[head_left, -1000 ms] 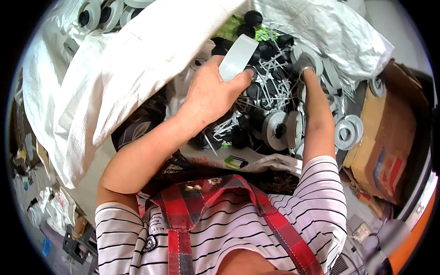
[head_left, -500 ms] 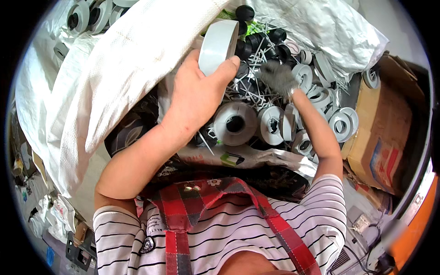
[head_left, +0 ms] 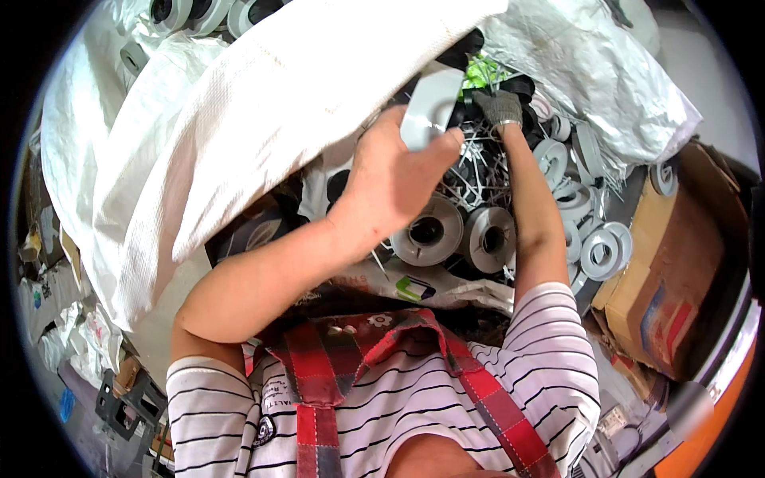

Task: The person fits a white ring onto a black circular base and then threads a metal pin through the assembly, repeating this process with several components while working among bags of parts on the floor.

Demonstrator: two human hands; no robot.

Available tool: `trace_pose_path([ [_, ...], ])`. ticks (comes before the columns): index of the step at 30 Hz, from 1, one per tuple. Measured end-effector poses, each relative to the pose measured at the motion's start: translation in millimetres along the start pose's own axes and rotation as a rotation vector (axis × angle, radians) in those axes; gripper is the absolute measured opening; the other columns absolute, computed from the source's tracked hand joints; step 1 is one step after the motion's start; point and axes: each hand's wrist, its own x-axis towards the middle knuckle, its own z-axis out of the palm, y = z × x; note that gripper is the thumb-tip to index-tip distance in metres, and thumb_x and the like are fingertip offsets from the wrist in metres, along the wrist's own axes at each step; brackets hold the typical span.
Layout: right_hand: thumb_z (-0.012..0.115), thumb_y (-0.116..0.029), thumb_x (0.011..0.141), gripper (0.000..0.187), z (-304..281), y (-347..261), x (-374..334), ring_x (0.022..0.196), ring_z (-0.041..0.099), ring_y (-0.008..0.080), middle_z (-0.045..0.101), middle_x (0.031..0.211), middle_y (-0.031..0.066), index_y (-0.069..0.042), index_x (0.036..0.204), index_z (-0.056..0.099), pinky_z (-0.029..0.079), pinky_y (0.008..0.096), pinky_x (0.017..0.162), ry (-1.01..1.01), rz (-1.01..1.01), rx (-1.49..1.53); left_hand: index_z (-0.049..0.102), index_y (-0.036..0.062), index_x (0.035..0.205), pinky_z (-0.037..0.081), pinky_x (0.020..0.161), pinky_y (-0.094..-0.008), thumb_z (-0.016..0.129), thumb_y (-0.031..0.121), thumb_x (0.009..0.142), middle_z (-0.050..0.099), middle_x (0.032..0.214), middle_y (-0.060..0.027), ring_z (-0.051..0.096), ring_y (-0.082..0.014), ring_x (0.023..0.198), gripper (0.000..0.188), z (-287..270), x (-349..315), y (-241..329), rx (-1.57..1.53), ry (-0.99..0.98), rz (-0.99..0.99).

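My left hand (head_left: 398,171) grips a light grey round plastic flange (head_left: 429,107) by its edge, thumb on the near side, tilted above the pile. My right hand (head_left: 500,109), in a dark grey knitted glove, reaches into the far part of the pile among black plastic caps (head_left: 519,86). Its fingertips merge with the dark parts, so whether it holds one is unclear. Thin white plastic sticks (head_left: 476,171) lie tangled below both hands. Nearer to me sit a grey flange with a black centre (head_left: 426,231) and another grey flange (head_left: 488,239).
A white woven sack (head_left: 199,135) drapes over the left side, and a silvery white sheet (head_left: 590,72) lies at the far right. More grey rings (head_left: 606,251) are heaped right of my arm. A cardboard box (head_left: 661,271) stands at the right. Bright green material (head_left: 480,72) shows at the back.
My right hand has moved farther into the pile, toward the black caps. My left hand has shifted right with the flange, which has turned. The view has shifted slightly.
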Motion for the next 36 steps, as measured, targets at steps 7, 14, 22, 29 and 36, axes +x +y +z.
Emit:
trace_pose_path([
  [7, 0.065, -0.035, 0.078, 0.032, -32, 22, -164, 0.080, 0.063, 0.0238, 0.066, 0.085, 0.0139, -0.005, 0.089, 0.068, 0.048, 0.0347, 0.071, -0.308, -0.337, 0.219, 0.056, -0.0048, 0.107, 0.045, 0.074, -0.0268, 0.067, 0.030, 0.079, 0.062, 0.091, -0.0073, 0.056, -0.0129, 0.083, 0.046, 16, 14, -21, 0.066, 0.007, 0.063],
  [14, 0.069, -0.029, 0.075, 0.028, -96, -9, -281, 0.108, 0.055, 0.0275, 0.063, 0.103, 0.0157, -0.008, 0.093, 0.068, 0.044, 0.0349, 0.088, 0.209, -0.281, 0.633, 0.059, -0.0001, 0.102, 0.047, 0.068, -0.0293, 0.064, 0.026, 0.083, 0.061, 0.087, -0.0039, 0.056, -0.0127, 0.070, 0.033, 24, -3, -45, -0.090, -0.333, -0.090],
  [22, 0.077, -0.023, 0.061, 0.072, -145, -71, -337, 0.106, 0.053, 0.0292, 0.052, 0.117, 0.0199, -0.004, 0.124, 0.047, 0.039, 0.0369, 0.096, 0.211, -0.404, 0.401, 0.053, -0.0033, 0.111, 0.051, 0.080, -0.0374, 0.057, 0.025, 0.088, 0.060, 0.103, -0.0093, 0.061, -0.0192, 0.090, 0.037, 7, -81, -35, -0.625, -0.655, -0.130],
  [29, 0.077, -0.023, 0.054, 0.081, -149, -72, -359, 0.108, 0.043, 0.0389, 0.046, 0.112, 0.0223, -0.002, 0.123, 0.040, 0.038, 0.0430, 0.093, 0.293, -0.845, 0.014, 0.055, -0.0033, 0.109, 0.052, 0.080, -0.0363, 0.059, 0.026, 0.087, 0.062, 0.101, -0.0100, 0.062, -0.0189, 0.090, 0.036, -10, -97, -32, -0.472, -0.753, -0.191],
  [36, 0.075, -0.025, 0.059, 0.072, -153, -76, -367, 0.104, 0.045, 0.0373, 0.049, 0.111, 0.0200, -0.003, 0.121, 0.045, 0.037, 0.0429, 0.094, 0.218, -0.845, 0.025, 0.055, -0.0021, 0.112, 0.050, 0.085, -0.0380, 0.061, 0.024, 0.087, 0.062, 0.105, -0.0096, 0.061, -0.0187, 0.095, 0.037, -12, -99, -46, -0.551, -0.796, -0.158],
])
